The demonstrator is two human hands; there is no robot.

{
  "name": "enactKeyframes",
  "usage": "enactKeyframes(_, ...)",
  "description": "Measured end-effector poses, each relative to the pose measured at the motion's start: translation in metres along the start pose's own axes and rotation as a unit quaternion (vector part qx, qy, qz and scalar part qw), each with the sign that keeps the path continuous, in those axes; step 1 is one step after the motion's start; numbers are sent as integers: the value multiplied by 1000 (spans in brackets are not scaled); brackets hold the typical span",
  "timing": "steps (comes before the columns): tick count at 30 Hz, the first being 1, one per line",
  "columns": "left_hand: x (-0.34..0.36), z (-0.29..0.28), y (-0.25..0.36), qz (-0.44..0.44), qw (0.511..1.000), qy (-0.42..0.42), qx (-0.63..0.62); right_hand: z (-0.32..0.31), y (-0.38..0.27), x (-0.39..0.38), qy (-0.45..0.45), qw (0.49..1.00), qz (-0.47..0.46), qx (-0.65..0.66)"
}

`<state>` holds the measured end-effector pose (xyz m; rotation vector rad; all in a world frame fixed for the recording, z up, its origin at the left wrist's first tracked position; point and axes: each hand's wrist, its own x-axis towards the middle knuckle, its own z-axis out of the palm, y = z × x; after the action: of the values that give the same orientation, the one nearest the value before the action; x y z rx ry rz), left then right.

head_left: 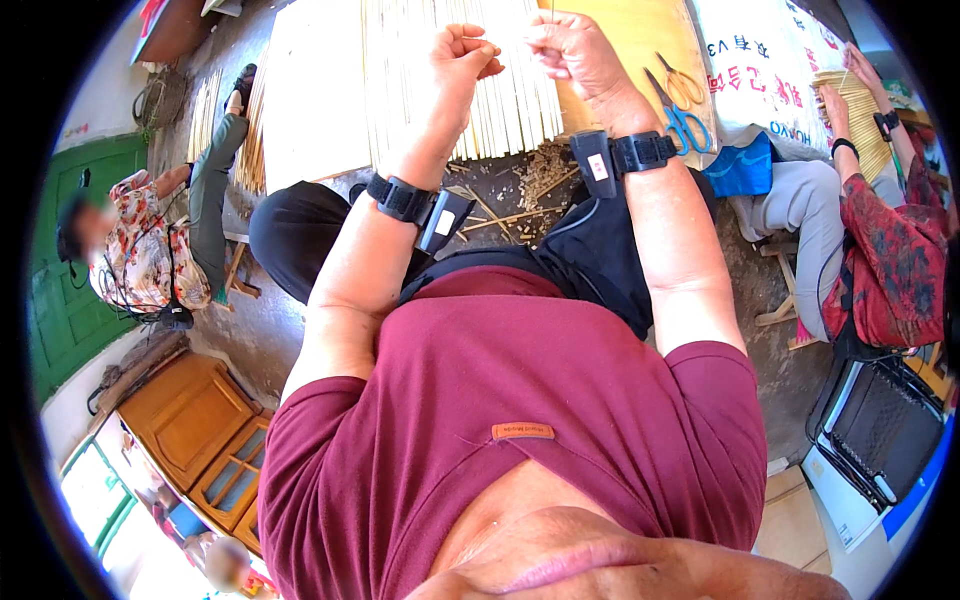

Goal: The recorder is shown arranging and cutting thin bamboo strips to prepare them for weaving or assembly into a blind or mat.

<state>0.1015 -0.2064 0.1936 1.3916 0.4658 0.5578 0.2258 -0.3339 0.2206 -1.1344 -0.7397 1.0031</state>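
Note:
My left hand is raised over rows of pale straight strips, fingers curled in a pinch; what they hold, if anything, is too small to make out. Just right of it, my right hand has its fingers closed on a thin pale strand that runs up from the fingertips. The strips lie across a white board, beside a yellow board. On that board, orange-handled scissors and blue-handled scissors lie to the right of my hand.
Co-workers sit at left and right, the right one handling woven yellow material by a printed white sack. Offcuts litter the floor between my legs. A wooden cabinet and a folded black chair are near the lower sides.

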Motion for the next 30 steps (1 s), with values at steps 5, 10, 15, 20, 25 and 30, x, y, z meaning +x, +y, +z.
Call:
enactKeyframes(5, -24, -8, -14, -72, 995, 67, 27, -15, 13, 16, 90, 891, -42, -443)
enactKeyframes(10, -33, -4, -6, -43, 998, -40, -36, -3, 16, 11, -1, 911, -12, -412)
enactKeyframes(15, -25, -34, 7, -105, 982, -113, 109, -10, -20, -2, -14, 959, 55, -279)
enactKeyframes(20, -14, -95, 13, -139, 990, -1, 38, -76, -25, -10, 261, 948, -172, -66)
enactKeyframes(25, 9, -25, 37, -117, 979, -90, 143, -97, -54, -26, 440, 794, -420, 11)
enactKeyframes(30, 81, 58, 27, -18, 985, -161, 62, -101, -47, -21, 440, 812, -378, -62)
